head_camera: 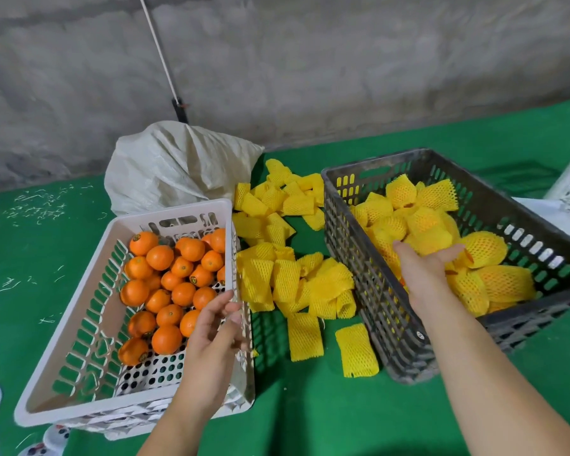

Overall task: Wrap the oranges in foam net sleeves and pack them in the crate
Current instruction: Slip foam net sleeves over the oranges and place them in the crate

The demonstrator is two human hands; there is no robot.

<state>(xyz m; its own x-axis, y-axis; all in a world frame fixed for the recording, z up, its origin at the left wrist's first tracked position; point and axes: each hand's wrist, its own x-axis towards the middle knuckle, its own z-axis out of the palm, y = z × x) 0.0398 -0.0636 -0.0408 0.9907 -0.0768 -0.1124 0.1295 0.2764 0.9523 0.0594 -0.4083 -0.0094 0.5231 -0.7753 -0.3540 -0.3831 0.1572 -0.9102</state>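
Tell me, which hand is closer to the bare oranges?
Left. The left hand hangs over the white crate right beside the oranges; the right hand is over the dark crate, across the loose sleeves.

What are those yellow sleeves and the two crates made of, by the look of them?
Sleeves: soft foam mesh, matte, judging by the open netting and floppy folds. White crate and dark crate: rigid moulded plastic, by the slotted walls; the dark one looks dull and scuffed.
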